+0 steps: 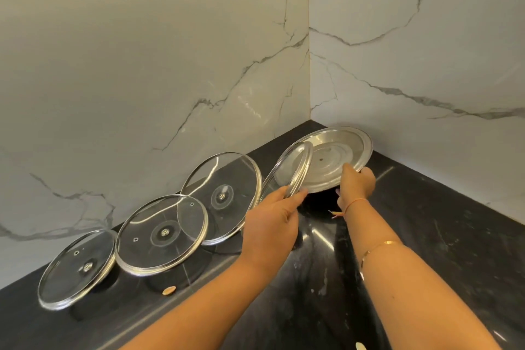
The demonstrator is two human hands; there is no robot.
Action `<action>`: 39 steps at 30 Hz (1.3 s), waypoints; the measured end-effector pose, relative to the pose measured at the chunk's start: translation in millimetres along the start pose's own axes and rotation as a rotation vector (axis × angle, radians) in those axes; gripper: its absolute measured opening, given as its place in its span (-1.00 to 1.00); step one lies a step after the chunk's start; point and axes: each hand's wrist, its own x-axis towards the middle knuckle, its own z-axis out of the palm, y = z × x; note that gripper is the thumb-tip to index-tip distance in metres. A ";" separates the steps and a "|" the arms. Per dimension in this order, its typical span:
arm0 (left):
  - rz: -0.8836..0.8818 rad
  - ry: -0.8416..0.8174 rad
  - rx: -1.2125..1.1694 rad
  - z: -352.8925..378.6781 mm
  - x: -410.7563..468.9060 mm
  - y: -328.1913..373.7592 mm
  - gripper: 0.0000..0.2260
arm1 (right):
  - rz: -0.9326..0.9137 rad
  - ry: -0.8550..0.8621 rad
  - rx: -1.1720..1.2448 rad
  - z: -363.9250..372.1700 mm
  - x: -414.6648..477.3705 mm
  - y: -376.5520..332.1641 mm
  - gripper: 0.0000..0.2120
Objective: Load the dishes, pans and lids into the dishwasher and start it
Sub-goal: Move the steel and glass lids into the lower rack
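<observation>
Steel lid (335, 150), tilted at the far corner of the worktop (426, 221), near rim pinched by the right hand (356, 183); left hand (272, 216) grips a small glass lid (292, 170) edge-on, just short of that corner.

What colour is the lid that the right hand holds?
The lid is plain silver metal, not glass; the head view shows it best.
</observation>
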 end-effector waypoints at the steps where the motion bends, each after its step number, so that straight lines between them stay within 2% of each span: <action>1: -0.002 0.012 -0.017 -3.4 -2.1 1.2 -0.70 | -0.069 0.044 -0.015 -5.9 -7.9 0.7 -0.98; 6: -0.032 0.064 -0.093 -27.7 -18.6 13.9 -0.70 | -0.316 0.146 -0.132 -33.7 -58.8 -1.8 -0.90; 15: -0.139 0.050 -0.415 -105.4 -99.5 38.3 -0.77 | -0.534 0.194 -0.288 -99.2 -214.1 12.7 -0.92; 22: -0.320 0.030 -0.725 -175.4 -179.4 57.4 -0.73 | -0.735 0.278 -0.320 -167.0 -357.5 42.4 -0.89; 25: -0.363 -0.061 -0.836 -200.4 -208.3 63.9 -0.61 | -0.777 0.303 -0.359 -197.9 -412.8 57.2 -0.87; 28: -0.354 -0.203 -0.833 -213.7 -232.7 73.2 -0.46 | -0.798 0.378 -0.408 -236.5 -454.7 66.6 -0.84; 33: -0.307 -0.405 -0.874 -233.9 -278.2 110.1 -0.55 | -0.783 0.440 -0.433 -312.3 -524.1 76.9 -0.84; 39: -0.168 -0.643 -0.901 -241.4 -337.5 172.2 -0.66 | -0.748 0.559 -0.426 -393.8 -601.2 97.8 -0.85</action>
